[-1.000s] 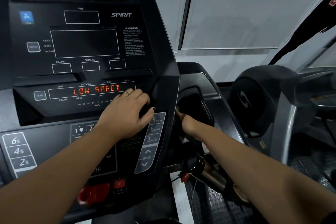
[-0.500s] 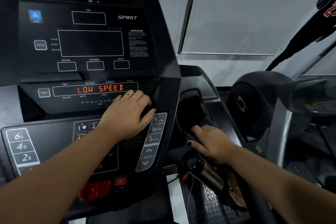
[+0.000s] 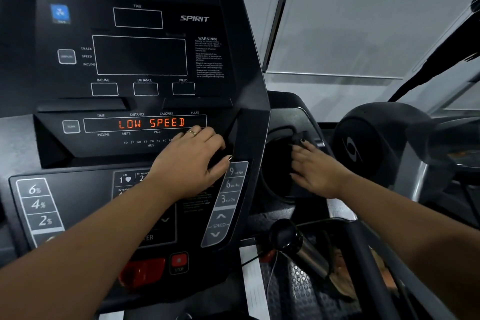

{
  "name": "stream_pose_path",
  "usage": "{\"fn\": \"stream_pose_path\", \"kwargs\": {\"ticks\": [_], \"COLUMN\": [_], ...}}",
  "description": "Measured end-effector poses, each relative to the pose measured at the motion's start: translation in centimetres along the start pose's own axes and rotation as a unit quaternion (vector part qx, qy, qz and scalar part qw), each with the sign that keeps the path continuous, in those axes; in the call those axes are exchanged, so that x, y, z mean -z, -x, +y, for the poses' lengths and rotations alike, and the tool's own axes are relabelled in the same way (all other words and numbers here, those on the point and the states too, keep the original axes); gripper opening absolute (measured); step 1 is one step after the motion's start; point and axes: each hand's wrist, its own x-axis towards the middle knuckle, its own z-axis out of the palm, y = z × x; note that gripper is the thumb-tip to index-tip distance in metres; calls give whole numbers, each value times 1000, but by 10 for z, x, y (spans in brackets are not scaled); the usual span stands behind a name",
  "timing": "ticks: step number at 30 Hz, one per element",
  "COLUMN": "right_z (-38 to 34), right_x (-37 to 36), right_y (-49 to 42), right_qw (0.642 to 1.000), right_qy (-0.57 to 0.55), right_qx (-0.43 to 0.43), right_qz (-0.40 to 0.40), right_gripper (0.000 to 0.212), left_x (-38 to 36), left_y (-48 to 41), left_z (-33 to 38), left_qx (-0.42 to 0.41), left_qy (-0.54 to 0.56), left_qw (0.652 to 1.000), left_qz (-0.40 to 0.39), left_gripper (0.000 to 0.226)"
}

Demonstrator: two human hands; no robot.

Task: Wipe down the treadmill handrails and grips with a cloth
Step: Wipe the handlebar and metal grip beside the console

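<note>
Treadmill console (image 3: 78,197): L hand (image 3: 192,163) rests on it; R hand (image 3: 317,171) at cup holder (image 3: 275,189).

Matt plastic console (image 3: 246,60), shiny metal handrail (image 3: 310,257)

The scene is dimly and coolly lit. The brightest area is formed by the pale blind (image 3: 363,21) to the right of the console (image 3: 140,60), from which soft, diffuse light is spread. No hard shadows are cast. The console's black face is left dark. An orange glow is given off by the readout (image 3: 152,123) low on the console. The recess (image 3: 278,163) just right of the console is lost in shadow, and the dark cloth (image 3: 298,136) is barely separated from it. The left hand (image 3: 192,161) and right hand (image 3: 314,169) are evenly lit. Straight lines are bowed far from the console, and its fine print is smeared.
</note>
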Motion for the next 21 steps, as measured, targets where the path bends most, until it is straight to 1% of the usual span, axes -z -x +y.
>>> {"fn": "stream_pose_path", "kwargs": {"ticks": [2,4,6,8,10,12,13,15,16,18,19,21], "right_z": [-11,-24,-36,-48,-64,-80,-88,-99,-102,-104,-102,-100], "right_x": [-5,-6,-3,3,15,28,35,43,48,56,58,55], "right_y": [6,17,32,45,49,42,36,22,15,-3,-12,-31], "right_qw": [998,994,990,985,981,979,977,964,946,901,869,792], "right_qy": [-44,-79,-107,-142,-163,-161,-160,-187,-226,-315,-371,-484], "right_qx": [-45,-74,-85,-93,-102,-122,-135,-173,-201,-246,-271,-313], "right_qz": [0,17,32,28,10,-20,-35,-80,-118,-168,-183,-202], "right_gripper": [57,57,56,57,61,67,66,51,43,38,38,38], "left_x": [0,0,1,1,0,-1,-1,-1,-1,-1,-1,0], "left_y": [0,0,0,0,0,0,-1,-2,-3,-4,-4,-5], "left_z": [0,1,1,2,3,4,4,5,5,6,6,6], "left_qx": [1,2,4,6,8,10,12,12,12,10,10,11], "left_qy": [0,1,0,-1,-2,-6,-10,-16,-18,-22,-23,-26], "left_qw": [1000,1000,1000,1000,1000,1000,1000,1000,1000,1000,1000,1000], "left_qz": [-1,-2,0,5,8,7,8,5,2,0,-1,-3], "left_gripper": [45,46,47,46,45,45,45,44,45,45,45,46]}}
